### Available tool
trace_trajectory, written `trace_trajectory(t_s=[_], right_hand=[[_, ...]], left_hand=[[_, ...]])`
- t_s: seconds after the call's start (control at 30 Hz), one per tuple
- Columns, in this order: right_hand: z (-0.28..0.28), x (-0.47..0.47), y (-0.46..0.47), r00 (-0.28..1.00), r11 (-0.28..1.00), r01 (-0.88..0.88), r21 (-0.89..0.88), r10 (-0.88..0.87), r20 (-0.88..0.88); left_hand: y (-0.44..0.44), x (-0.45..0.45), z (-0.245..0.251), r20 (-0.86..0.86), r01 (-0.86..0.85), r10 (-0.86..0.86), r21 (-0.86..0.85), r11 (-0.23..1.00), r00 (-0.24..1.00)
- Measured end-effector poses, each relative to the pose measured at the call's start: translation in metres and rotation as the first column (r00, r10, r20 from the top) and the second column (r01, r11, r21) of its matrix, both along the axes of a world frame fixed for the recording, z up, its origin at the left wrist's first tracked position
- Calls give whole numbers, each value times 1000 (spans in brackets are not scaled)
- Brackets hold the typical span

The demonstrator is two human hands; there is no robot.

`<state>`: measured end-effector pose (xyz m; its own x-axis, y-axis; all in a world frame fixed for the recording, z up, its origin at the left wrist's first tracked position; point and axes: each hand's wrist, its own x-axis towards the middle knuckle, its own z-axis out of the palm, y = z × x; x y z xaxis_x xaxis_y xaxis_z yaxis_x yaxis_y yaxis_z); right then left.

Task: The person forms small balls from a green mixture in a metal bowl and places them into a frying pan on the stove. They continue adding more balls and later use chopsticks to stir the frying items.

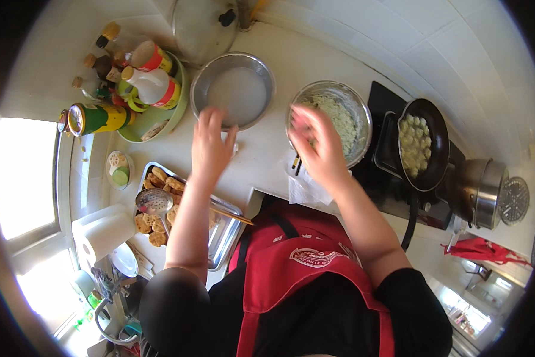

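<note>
My left hand (210, 149) hovers at the near rim of a metal bowl (271, 89) that holds cloudy whitish liquid (240, 93). Its fingers are apart and blurred, and nothing shows in them. My right hand (320, 147) is over the near left side of a second metal bowl (368, 129), with its fingers curled. Inside that bowl lies a pale green, thick, shredded-looking mixture (338, 118). Whether the right palm holds some of it is hidden by the fingers and blur. Dark stick ends (298, 165) and a crumpled white sheet (301, 185) lie below the right hand.
On the right, a dark frying pan (441, 143) with pale balls (414, 145) in it sits on a black cooktop (383, 96). At left are a metal tray (225, 254) of browned fried pieces, a skimmer (154, 201), chopsticks (231, 215), paper towels (102, 232) and a green basin (180, 107) of bottles.
</note>
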<state>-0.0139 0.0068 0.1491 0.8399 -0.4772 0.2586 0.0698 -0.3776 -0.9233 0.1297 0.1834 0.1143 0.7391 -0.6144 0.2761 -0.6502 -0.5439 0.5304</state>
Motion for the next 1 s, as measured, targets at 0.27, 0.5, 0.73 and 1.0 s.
trace_trajectory(t_s=[0.27, 0.5, 0.73, 1.0], right_hand=[[-111, -151, 16, 889, 827, -160, -539, -117, -443], [-180, -177, 13, 823, 769, -189, -610, -216, -526], [-149, -176, 12, 861, 908, 225, 354, -14, -509], [-181, -168, -4, 859, 170, 494, 853, 60, -509]], left_hand=[[-35, -178, -112, -239, 558, -511, 214, 802, 826], [-51, -189, -149, -90, 559, -581, 420, 715, 809], [-53, -178, -137, -278, 657, -595, 319, 683, 754], [-48, -166, -118, -950, -287, -264, -304, 908, 168]])
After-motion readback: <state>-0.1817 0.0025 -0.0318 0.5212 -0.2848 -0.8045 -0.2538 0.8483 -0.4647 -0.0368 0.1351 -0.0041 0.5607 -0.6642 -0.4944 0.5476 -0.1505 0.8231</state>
